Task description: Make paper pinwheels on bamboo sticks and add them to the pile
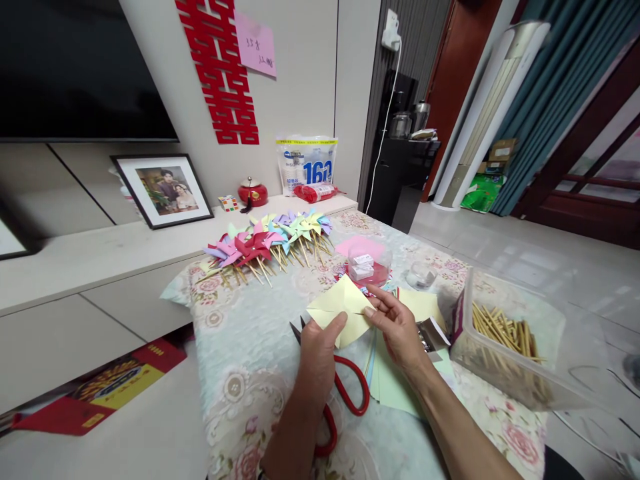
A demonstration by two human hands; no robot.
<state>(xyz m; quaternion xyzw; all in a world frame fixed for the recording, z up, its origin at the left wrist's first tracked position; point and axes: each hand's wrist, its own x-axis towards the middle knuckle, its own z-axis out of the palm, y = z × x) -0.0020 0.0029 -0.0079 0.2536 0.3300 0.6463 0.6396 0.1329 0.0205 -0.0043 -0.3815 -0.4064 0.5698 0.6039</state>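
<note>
A pale yellow square of paper (345, 300), with slits running in from its corners, is pinched between my two hands. My left hand (319, 343) grips its lower left edge with the thumb on top. The right corner is in the thumb and fingers of my right hand (399, 327). Beneath my left wrist lie scissors with red handles (367, 395), their blades partly hidden by that hand. Pale green sheets (395, 393) rest under my right forearm. Farther back is a row of colourful paper pinwheels (257, 245) on wooden sticks.
On the right stands a clear plastic bin (493, 363) of wooden sticks. A small open box (434, 339) sits beside my right hand, with a round clear container (370, 263) behind. A flowered cloth (240, 373) covers the table. A framed photo (167, 190) stands on the cabinet.
</note>
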